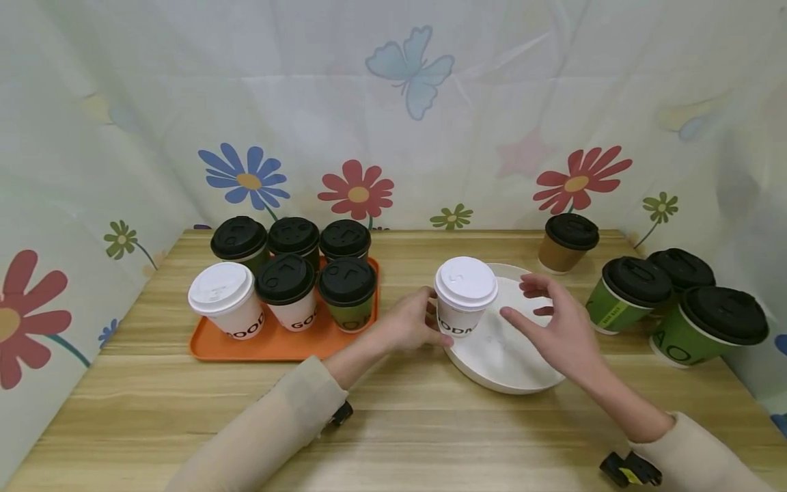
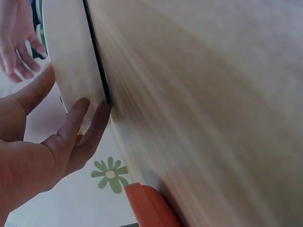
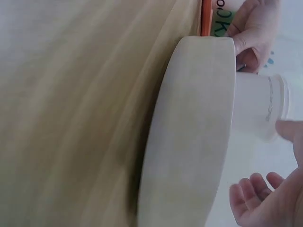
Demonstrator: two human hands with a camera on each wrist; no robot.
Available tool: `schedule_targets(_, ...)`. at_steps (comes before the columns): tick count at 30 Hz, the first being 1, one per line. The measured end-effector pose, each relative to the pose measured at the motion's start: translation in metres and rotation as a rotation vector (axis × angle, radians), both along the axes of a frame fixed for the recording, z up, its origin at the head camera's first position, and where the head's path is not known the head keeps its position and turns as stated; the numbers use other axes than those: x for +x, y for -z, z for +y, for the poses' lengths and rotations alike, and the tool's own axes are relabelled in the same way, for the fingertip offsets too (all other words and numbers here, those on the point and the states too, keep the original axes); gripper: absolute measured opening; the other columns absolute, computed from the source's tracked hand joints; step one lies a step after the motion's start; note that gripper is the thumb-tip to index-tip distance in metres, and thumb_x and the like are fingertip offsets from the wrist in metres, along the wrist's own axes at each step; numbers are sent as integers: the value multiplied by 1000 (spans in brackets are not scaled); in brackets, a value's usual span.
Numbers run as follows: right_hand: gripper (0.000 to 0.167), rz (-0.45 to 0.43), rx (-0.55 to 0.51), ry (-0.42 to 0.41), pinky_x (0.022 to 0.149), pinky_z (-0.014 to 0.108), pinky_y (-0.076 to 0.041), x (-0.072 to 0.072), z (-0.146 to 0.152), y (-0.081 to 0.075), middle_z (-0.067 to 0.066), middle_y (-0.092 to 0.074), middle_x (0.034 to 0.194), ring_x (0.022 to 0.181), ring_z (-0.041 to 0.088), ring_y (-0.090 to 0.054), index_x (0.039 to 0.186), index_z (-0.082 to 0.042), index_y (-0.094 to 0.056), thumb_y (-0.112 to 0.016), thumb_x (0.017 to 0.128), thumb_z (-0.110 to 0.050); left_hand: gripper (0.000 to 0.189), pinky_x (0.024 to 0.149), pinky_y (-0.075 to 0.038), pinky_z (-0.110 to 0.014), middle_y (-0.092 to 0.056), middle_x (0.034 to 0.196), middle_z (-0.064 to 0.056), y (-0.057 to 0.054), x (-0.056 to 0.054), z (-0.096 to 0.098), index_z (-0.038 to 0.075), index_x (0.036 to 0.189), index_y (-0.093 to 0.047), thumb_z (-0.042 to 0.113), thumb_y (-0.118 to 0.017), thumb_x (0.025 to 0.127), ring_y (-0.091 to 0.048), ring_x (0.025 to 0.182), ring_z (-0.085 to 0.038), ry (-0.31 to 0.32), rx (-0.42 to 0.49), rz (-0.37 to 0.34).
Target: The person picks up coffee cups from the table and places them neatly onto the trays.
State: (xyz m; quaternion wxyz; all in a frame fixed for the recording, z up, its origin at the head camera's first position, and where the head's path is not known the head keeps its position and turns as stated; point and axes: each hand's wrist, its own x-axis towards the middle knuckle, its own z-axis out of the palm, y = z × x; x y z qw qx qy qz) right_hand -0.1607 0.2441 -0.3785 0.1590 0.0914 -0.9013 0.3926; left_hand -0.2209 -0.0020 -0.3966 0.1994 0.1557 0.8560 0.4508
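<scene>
Curved fingers of the left hand (image 1: 410,321) flank a white-lidded cup (image 1: 462,301) in the head view; whether they grip it I cannot tell. The cup stands upright at the left side of the round white tray (image 1: 522,365); the right hand (image 1: 564,333) spreads loosely apart from it. In the left wrist view, left fingertips lie at the tray's wall.

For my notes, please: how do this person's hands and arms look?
The left hand and right hand wear no gloves. The left sleeve and right sleeve are light beige. Black devices show by both cuffs, the right one marked yellow.
</scene>
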Motion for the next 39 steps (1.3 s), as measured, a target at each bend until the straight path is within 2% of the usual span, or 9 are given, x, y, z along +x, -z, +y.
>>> schedule_targets(3, 47, 40, -30, 92, 81, 18, -46, 8, 11, 4, 15, -64, 121, 109, 25, -58, 130, 1, -58, -77, 95, -23, 80, 89, -53, -34, -61, 122, -12, 0, 0, -1, 3, 143, -46, 13, -92, 78, -63, 101, -22, -8, 0, -11)
schedule_targets(7, 38, 54, -88, 235, 80, 16, -43, 14, 24, 9, 13, -64, 115, 102, 18, -56, 122, 2, -60, -74, 97, -24, 80, 89, -53, -34, -61, 122, -12, 1, 1, -2, 3, 143, -46, 13, -92, 79, -63, 102, -23, -11, 1, -16)
schedule_targets(15, 33, -31, -214, 499, 68, 19, -38, 23, 50, 13, 6, -55, 98, 81, 12, -49, 104, -4, -55, -75, 94, -27, 79, 87, -53, -34, -62, 119, -11, 1, 3, -1, 2, 142, -46, 13, -92, 78, -62, 98, -21, -10, 2, -2)
schedule_targets(21, 36, -74, -345, 634, 67, 20, -36, 27, 62, 21, 4, -44, 96, 81, 10, -43, 100, -10, -45, -76, 92, -25, 80, 85, -53, -33, -62, 117, -10, 2, 2, 0, 3, 143, -46, 13, -92, 79, -62, 96, -20, -3, 0, 9)
schedule_targets(27, 42, -142, -481, 680, 73, 22, -33, 26, 68, 26, 1, -32, 103, 89, 9, -33, 105, -15, -37, -75, 93, -26, 79, 85, -54, -33, -62, 117, -11, 2, 2, -1, 3, 143, -46, 14, -92, 79, -62, 97, -21, -11, 1, 12)
schedule_targets(31, 48, -195, -556, 689, 72, 17, -35, 25, 69, 28, -2, -28, 107, 93, 8, -31, 113, -18, -33, -76, 92, -25, 80, 85, -54, -33, -62, 116, -10, 1, 3, -1, 3, 143, -46, 14, -92, 79, -62, 97, -21, -12, 0, 7)
schedule_targets(36, 72, -219, -726, 680, 71, 12, -40, 20, 75, 29, -5, -27, 115, 99, 5, -34, 134, -17, -24, -80, 89, -22, 79, 84, -54, -32, -61, 116, -9, 1, 3, -1, 3, 143, -46, 13, -92, 79, -62, 96, -20, -9, 7, 4)
schedule_targets(39, 86, -231, -773, 651, 81, 14, -40, 16, 79, 29, -7, -28, 123, 108, 3, -35, 146, -14, -14, -80, 90, -20, 78, 84, -54, -32, -61, 115, -9, 0, 3, 0, 4, 142, -46, 13, -91, 79, -62, 96, -19, -10, 7, 5)
